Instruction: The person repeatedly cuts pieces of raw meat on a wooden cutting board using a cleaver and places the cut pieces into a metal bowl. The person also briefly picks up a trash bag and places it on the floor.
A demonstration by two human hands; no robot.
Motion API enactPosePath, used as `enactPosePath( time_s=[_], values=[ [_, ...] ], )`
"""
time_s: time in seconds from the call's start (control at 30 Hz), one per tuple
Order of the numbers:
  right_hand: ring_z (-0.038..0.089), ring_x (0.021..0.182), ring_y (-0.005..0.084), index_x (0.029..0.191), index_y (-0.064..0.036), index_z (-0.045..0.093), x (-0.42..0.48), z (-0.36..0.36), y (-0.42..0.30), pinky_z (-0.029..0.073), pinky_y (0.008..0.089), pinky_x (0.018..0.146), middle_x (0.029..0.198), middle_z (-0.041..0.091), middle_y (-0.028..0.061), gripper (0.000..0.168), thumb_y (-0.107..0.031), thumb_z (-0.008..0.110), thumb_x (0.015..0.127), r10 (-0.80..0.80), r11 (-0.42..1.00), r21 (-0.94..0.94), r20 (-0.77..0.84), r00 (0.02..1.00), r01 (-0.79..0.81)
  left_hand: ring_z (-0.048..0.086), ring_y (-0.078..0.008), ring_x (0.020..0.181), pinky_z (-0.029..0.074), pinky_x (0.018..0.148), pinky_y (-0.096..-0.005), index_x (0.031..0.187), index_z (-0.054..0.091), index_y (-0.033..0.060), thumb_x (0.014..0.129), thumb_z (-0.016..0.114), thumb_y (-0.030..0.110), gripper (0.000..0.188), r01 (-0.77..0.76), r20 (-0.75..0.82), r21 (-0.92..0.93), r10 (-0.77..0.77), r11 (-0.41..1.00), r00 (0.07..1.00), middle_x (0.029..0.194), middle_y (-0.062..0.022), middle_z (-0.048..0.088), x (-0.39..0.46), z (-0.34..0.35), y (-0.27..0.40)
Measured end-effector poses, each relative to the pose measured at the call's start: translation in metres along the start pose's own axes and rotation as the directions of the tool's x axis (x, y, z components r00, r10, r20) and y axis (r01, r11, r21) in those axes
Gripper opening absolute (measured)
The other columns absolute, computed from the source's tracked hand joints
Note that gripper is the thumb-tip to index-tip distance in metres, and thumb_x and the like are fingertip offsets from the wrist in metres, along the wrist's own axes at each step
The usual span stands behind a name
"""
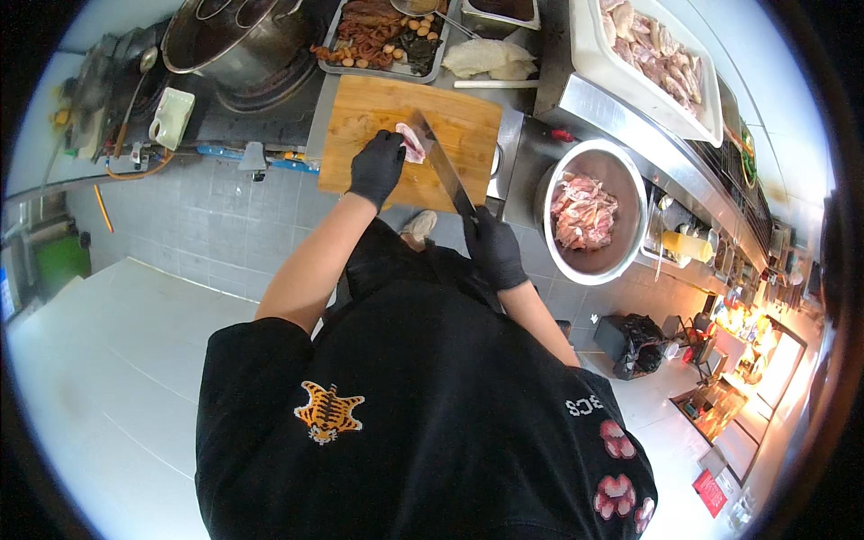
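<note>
My left hand (pixel 378 165), in a black glove, holds a piece of raw chicken (pixel 412 143), apparently a wing, against a wooden cutting board (pixel 364 101). In my right hand (pixel 494 246), also gloved in black, is the handle of a long knife (pixel 442 165). Its blade slants across the board just right of the meat, with the tip near the piece's upper end. Whether the edge touches the board cannot be told. To the right, a metal bowl (pixel 643 223) holds several cut pieces of raw chicken (pixel 584 212).
Beyond the board lies a metal tray (pixel 432 76) of braised meat and eggs, with a strainer (pixel 415 5) over it. A large pot (pixel 202 54) sits on the stove at left. At upper right, a white tub (pixel 641 77) contains raw wings. A squeeze bottle (pixel 687 246) lies beyond the bowl.
</note>
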State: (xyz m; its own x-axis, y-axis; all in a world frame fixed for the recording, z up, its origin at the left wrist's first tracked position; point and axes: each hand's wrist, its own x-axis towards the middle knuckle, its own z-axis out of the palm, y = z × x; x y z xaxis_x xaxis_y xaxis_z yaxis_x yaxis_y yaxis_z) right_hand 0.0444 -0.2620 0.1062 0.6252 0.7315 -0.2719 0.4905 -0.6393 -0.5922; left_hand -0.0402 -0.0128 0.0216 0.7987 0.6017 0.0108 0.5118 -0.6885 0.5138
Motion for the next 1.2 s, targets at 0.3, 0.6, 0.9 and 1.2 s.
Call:
enactPosePath(
  time_s=[0.3, 0.6, 0.9, 1.2],
  values=[
    [0.068, 0.079, 0.0406, 0.117, -0.007, 0.057, 0.063, 0.004, 0.004, 0.055, 0.0512, 0.067, 0.085, 0.069, 0.0211, 0.035, -0.034, 0.057, 0.095, -0.135, 0.981, -0.122, 0.149, 0.98, 0.154, 0.064, -0.0363, 0.093, 0.054, 0.076, -0.0462, 0.108, 0.064, 0.0075, 0.089, 0.055, 0.015, 0.022, -0.032, 0.169, -0.04, 0.038, 0.999, 0.985, 0.1, -0.0171, 0.062, 0.006, 0.012, -0.011],
    [0.065, 0.093, 0.044, 0.115, -0.003, 0.061, 0.097, -0.002, 0.006, 0.053, 0.0506, 0.081, 0.097, 0.068, 0.0262, 0.031, -0.027, 0.056, 0.095, -0.197, 0.98, 0.027, 0.229, 0.953, 0.197, 0.063, -0.0355, 0.095, 0.053, 0.077, -0.0457, 0.104, 0.064, 0.0079, 0.086, 0.057, 0.014, 0.021, -0.18, 0.191, 0.004, 0.176, 0.984, 0.966, 0.098, -0.0161, 0.062, 0.004, 0.006, -0.02],
    [0.064, 0.09, 0.047, 0.116, 0.0, 0.06, 0.121, 0.019, 0.026, 0.053, 0.0518, 0.077, 0.099, 0.066, 0.0278, 0.036, -0.031, 0.053, 0.099, -0.072, 0.99, 0.141, 0.349, 0.934, 0.024, 0.062, -0.0337, 0.099, 0.053, 0.082, -0.0442, 0.112, 0.064, 0.0064, 0.081, 0.063, 0.011, 0.031, -0.233, 0.241, 0.039, 0.217, 0.972, 0.946, 0.104, -0.0136, 0.062, 0.008, 0.016, -0.023],
    [0.064, 0.091, 0.0468, 0.115, 0.0, 0.059, 0.068, 0.014, 0.05, 0.051, 0.0525, 0.08, 0.1, 0.066, 0.0291, 0.037, -0.031, 0.051, 0.098, -0.101, 0.99, 0.131, 0.351, 0.931, 0.058, 0.062, -0.0299, 0.097, 0.054, 0.078, -0.0433, 0.105, 0.066, 0.0111, 0.084, 0.061, 0.017, 0.022, -0.299, 0.124, 0.067, 0.289, 0.952, 0.949, 0.103, -0.0092, 0.061, 0.003, 0.015, -0.03]
  ],
)
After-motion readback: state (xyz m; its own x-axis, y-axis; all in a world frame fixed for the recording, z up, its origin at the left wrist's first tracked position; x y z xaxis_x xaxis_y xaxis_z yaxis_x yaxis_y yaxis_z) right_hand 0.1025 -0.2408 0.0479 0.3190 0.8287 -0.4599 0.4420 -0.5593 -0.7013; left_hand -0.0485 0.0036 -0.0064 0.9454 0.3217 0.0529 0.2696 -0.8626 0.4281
